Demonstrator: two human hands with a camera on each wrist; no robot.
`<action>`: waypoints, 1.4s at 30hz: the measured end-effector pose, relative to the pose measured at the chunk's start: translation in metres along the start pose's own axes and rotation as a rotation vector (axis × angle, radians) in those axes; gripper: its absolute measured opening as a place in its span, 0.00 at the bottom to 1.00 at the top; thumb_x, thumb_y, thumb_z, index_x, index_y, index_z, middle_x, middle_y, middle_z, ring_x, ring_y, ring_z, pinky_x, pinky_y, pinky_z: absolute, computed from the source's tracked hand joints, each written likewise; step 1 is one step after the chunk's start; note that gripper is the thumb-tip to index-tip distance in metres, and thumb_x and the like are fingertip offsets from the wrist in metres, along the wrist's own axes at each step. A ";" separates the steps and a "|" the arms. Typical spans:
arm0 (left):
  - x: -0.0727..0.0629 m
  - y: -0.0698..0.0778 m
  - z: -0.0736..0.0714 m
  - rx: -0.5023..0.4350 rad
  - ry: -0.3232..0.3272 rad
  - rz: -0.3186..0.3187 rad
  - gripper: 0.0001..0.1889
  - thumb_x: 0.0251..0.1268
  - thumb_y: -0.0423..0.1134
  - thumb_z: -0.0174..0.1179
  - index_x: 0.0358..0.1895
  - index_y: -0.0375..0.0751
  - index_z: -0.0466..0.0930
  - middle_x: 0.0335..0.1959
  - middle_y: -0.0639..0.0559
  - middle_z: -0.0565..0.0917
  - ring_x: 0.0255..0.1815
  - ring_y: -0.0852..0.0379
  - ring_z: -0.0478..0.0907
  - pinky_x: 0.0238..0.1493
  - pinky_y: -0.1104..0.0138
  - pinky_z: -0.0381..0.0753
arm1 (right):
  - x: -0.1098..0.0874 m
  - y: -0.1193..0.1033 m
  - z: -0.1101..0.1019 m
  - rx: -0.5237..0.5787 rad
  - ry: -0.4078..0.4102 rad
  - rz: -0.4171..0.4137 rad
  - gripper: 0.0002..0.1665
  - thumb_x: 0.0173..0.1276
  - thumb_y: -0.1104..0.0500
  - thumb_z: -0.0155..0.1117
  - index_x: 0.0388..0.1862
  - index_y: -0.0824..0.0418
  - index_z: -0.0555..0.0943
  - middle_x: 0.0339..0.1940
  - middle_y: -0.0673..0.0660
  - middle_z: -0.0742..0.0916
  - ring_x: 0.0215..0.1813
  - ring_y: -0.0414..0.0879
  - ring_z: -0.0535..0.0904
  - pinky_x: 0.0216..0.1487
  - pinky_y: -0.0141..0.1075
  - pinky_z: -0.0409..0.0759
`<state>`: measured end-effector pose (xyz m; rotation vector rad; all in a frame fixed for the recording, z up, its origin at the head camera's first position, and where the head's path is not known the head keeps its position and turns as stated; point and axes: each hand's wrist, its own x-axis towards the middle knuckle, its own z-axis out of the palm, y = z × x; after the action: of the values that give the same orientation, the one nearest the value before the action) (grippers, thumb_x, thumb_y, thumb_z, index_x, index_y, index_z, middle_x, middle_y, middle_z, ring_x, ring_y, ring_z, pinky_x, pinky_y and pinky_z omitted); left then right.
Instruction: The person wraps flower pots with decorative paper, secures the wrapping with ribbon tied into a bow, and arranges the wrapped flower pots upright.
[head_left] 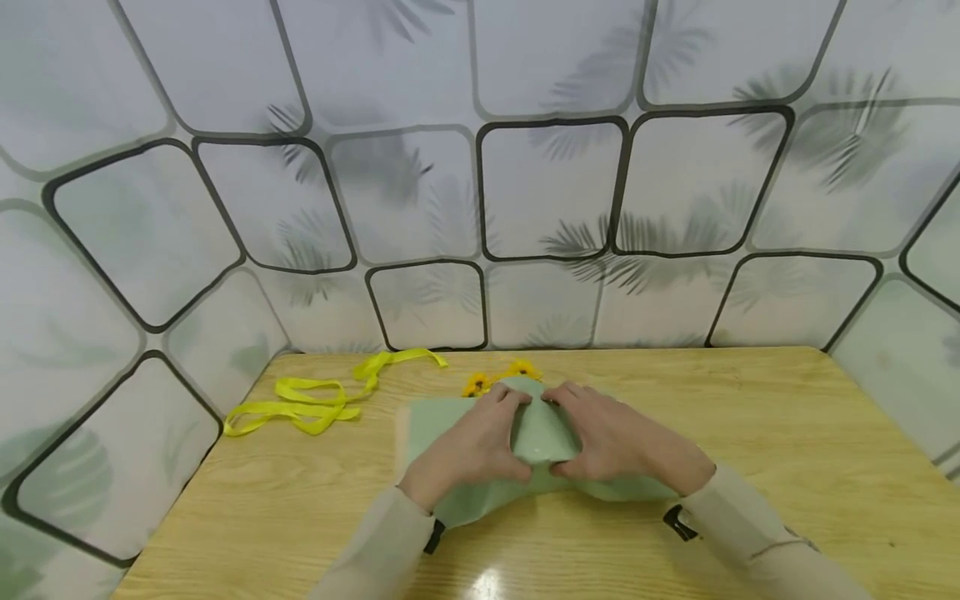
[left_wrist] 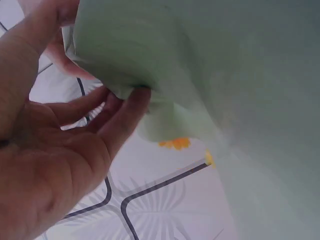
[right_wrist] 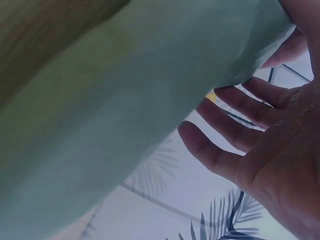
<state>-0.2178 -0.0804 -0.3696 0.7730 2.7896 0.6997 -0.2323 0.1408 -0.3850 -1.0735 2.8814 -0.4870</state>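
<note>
A sheet of pale green wrapping paper (head_left: pixel 545 433) lies across the table, its middle gathered up into a raised fold. My left hand (head_left: pixel 480 442) grips the left side of this fold, thumb toward me and fingers on the far side. From the right, my right hand (head_left: pixel 618 437) holds it in the same way. Two yellow flowers (head_left: pixel 477 384) show past the paper's far edge; whatever the fold covers is hidden. In the left wrist view, fingertips (left_wrist: pixel 140 95) press into the paper. Curved fingers (right_wrist: pixel 220 107) meet the paper's edge in the right wrist view.
A loose yellow ribbon (head_left: pixel 318 410) lies in loops at the table's back left. The wooden table (head_left: pixel 787 467) extends to both sides of the paper. Behind it hangs a patterned curtain or wall covering (head_left: pixel 551 192), which also closes in both sides.
</note>
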 end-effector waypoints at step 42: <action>-0.071 -0.085 -0.021 -0.551 -0.030 -0.638 0.26 0.78 0.48 0.55 0.65 0.29 0.68 0.52 0.40 0.78 0.44 0.50 0.79 0.34 0.62 0.81 | -0.022 -0.007 0.003 -0.189 0.083 -0.099 0.57 0.63 0.29 0.68 0.83 0.50 0.59 0.72 0.66 0.72 0.68 0.64 0.75 0.56 0.63 0.79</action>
<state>-0.2010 -0.1905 -0.3897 -0.1966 2.3880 1.1951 -0.2109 0.1489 -0.3876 -1.2558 3.0071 -0.2724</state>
